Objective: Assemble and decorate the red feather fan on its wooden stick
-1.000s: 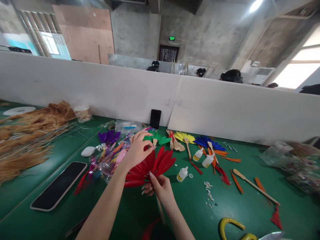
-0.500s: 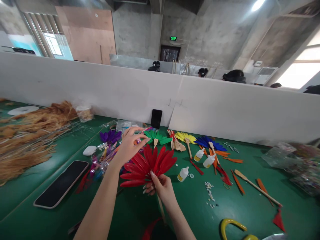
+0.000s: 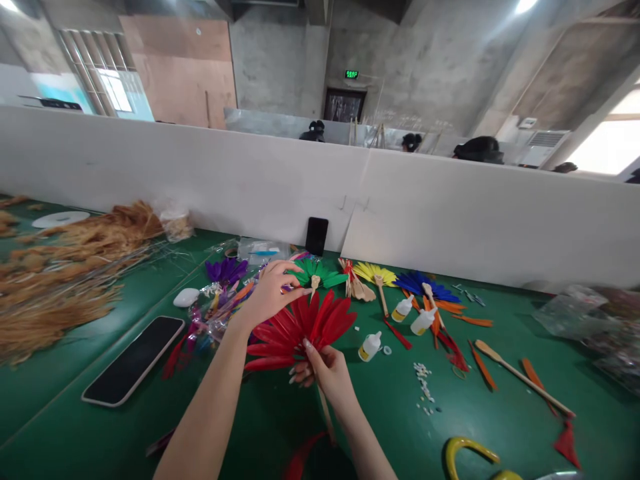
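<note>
A red feather fan (image 3: pixel 305 323) spreads in front of me, its thin wooden handle (image 3: pixel 325 410) slanting down toward me. My right hand (image 3: pixel 325 367) is closed round the fan's base, thumb on the near side and fingers partly hidden behind. My left hand (image 3: pixel 275 290) hovers at the upper left edge of the red feathers, fingers bent and thumb apart from them. Whether the thumb touches a feather tip, I cannot tell. Just beyond my left fingers lies a green feather fan (image 3: pixel 320 273).
Yellow (image 3: pixel 374 272) and blue feather fans (image 3: pixel 425 285) lie farther right, near several small white glue bottles (image 3: pixel 370 347). White beads (image 3: pixel 424 383), a wooden stick (image 3: pixel 525 377) and yellow-handled scissors (image 3: pixel 453 453) are at right. A phone (image 3: pixel 133 360) and dried grass (image 3: pixel 100 253) lie left.
My left hand has shifted slightly right and lower, over the feathers' upper edge. My right hand keeps its hold on the red fan. The view has turned a little left.
</note>
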Action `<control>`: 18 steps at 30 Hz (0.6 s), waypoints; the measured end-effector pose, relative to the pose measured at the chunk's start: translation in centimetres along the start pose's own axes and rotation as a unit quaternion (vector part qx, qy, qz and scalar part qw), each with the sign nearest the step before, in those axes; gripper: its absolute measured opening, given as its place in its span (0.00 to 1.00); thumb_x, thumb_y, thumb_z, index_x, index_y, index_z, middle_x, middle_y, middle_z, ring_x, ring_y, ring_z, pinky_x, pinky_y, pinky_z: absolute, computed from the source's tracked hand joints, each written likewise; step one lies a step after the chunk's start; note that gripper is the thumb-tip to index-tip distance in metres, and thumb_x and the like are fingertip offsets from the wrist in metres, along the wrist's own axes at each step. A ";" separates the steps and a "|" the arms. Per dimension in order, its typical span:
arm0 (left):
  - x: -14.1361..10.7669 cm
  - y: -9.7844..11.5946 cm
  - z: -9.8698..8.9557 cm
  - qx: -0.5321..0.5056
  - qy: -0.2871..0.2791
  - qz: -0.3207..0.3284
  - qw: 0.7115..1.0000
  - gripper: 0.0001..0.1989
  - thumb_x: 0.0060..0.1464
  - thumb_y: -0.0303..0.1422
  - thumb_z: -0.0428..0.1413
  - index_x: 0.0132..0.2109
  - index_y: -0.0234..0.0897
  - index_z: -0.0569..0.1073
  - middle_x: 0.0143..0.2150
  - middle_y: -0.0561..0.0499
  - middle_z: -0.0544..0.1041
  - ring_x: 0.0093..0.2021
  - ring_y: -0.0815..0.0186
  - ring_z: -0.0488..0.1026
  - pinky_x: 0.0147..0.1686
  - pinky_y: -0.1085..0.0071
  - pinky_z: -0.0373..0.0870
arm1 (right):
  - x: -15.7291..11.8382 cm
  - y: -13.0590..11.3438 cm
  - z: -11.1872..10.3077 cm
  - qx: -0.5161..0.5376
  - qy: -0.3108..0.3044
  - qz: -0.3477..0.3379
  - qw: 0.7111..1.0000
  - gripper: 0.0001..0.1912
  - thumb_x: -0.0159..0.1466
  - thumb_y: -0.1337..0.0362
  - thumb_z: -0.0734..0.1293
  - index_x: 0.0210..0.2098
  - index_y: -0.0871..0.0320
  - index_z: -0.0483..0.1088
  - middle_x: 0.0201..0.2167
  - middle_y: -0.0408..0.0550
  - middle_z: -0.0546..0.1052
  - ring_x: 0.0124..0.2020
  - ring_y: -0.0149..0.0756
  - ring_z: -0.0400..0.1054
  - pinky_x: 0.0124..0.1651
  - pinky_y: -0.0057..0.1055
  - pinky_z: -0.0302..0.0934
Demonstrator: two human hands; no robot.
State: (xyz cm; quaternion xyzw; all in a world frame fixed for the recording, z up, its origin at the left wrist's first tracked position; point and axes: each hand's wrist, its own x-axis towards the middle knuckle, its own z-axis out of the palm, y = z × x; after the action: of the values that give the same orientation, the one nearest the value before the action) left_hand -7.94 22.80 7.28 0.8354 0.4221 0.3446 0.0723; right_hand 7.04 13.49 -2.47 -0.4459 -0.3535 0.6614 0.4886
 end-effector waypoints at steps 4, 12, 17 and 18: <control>-0.5 -1.1 -1.2 0.034 0.059 -0.057 0.996 0.14 0.59 0.41 0.47 0.38 0.40 0.74 0.48 0.48 0.70 0.53 0.58 0.63 0.54 0.55 0.55 | -0.1 -0.2 0.0 0.011 0.005 -0.008 1.000 0.26 0.48 0.44 0.69 0.25 0.63 0.65 0.16 0.49 0.76 0.15 0.32 0.70 0.14 0.19 0.59; -1.8 -1.7 -3.3 -0.068 -0.109 -0.123 0.984 0.17 0.58 0.45 0.46 0.41 0.41 0.74 0.42 0.51 0.75 0.42 0.63 0.70 0.43 0.68 0.65 | -0.4 -0.7 0.1 0.027 0.028 -0.041 0.998 0.25 0.50 0.44 0.69 0.25 0.62 0.65 0.16 0.49 0.76 0.14 0.31 0.70 0.15 0.20 0.59; -1.2 -0.5 -2.7 -0.069 -0.122 -0.127 0.982 0.16 0.56 0.45 0.48 0.38 0.40 0.75 0.36 0.52 0.76 0.35 0.64 0.71 0.36 0.70 0.64 | -0.2 -0.7 0.1 0.033 0.039 -0.054 0.997 0.25 0.49 0.44 0.69 0.24 0.62 0.65 0.15 0.48 0.76 0.14 0.31 0.69 0.15 0.21 0.59; -1.2 -0.3 -2.6 -0.070 -0.122 -0.128 0.982 0.16 0.56 0.44 0.49 0.38 0.40 0.75 0.35 0.52 0.76 0.34 0.64 0.71 0.35 0.71 0.64 | -0.1 -0.7 0.0 0.034 0.041 -0.052 0.997 0.25 0.49 0.44 0.69 0.24 0.62 0.65 0.15 0.48 0.75 0.14 0.31 0.69 0.14 0.21 0.59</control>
State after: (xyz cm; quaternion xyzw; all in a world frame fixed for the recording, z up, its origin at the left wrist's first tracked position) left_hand -10.28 21.68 8.51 0.8031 0.4884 0.2563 0.2254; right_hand 7.27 13.58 -1.76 -0.4371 -0.3333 0.6273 0.5516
